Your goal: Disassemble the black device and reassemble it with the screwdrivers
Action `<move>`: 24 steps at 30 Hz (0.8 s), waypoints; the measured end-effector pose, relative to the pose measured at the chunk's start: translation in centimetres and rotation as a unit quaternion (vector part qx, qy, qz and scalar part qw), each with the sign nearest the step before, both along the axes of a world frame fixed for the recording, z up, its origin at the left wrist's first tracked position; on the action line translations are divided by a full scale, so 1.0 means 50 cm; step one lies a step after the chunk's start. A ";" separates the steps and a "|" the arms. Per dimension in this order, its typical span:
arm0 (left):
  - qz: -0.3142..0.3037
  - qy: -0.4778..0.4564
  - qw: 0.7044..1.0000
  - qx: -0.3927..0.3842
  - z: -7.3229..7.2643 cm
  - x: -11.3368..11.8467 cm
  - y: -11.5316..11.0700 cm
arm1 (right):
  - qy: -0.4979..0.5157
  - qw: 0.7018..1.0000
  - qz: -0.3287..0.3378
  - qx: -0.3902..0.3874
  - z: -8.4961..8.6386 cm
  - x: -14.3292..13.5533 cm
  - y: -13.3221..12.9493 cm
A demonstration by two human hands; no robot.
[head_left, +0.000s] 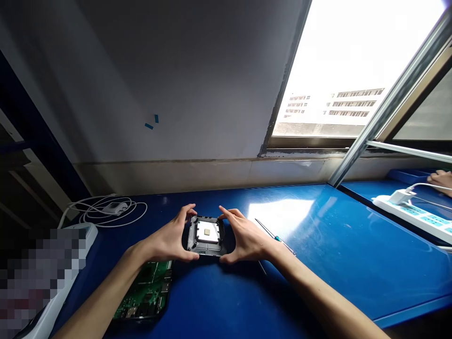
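Between my two hands is a square black plastic cover (193, 245) with its inside facing up. A white plate (213, 226) with a small tan pad (206, 232) sits in its middle. My left hand (173, 238) grips the left edge, thumb at the near corner and fingers at the far one. Mirroring it, my right hand (243, 235) curves round the right edge. Below my left forearm lies a green circuit board (151, 287) in a dark tray, partly hidden by the arm. A thin screwdriver (278, 238) rests on the table by my right wrist.
A white charger (115, 207) with coiled cable lies back left, near a white-edged object (90, 233) with a pixelated surface. At right, beyond a metal post (367, 136), are a power strip (420, 214), a blue tray (406, 175) and another person's hand (441, 180). A wall stands behind the blue table (219, 301).
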State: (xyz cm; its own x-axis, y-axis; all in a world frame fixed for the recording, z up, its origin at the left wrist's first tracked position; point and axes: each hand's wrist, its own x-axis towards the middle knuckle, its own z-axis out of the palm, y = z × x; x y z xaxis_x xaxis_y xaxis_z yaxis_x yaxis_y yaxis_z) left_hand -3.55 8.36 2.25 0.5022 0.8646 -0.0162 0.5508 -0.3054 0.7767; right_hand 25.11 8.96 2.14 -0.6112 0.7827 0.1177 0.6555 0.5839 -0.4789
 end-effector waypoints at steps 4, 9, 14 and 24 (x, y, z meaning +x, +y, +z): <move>0.011 0.019 1.000 0.005 -0.002 -0.003 0.003 | -0.004 1.000 -0.012 0.002 -0.001 -0.004 0.000; 0.019 0.038 0.999 0.018 0.001 -0.004 -0.004 | 0.021 1.000 -0.012 0.004 -0.002 -0.003 -0.002; 0.025 0.063 0.998 0.017 0.003 0.002 -0.014 | 0.043 0.999 -0.012 -0.003 -0.003 0.000 -0.007; 0.020 0.080 0.996 0.039 0.021 0.014 -0.024 | 0.077 0.997 -0.009 0.000 -0.018 0.007 -0.011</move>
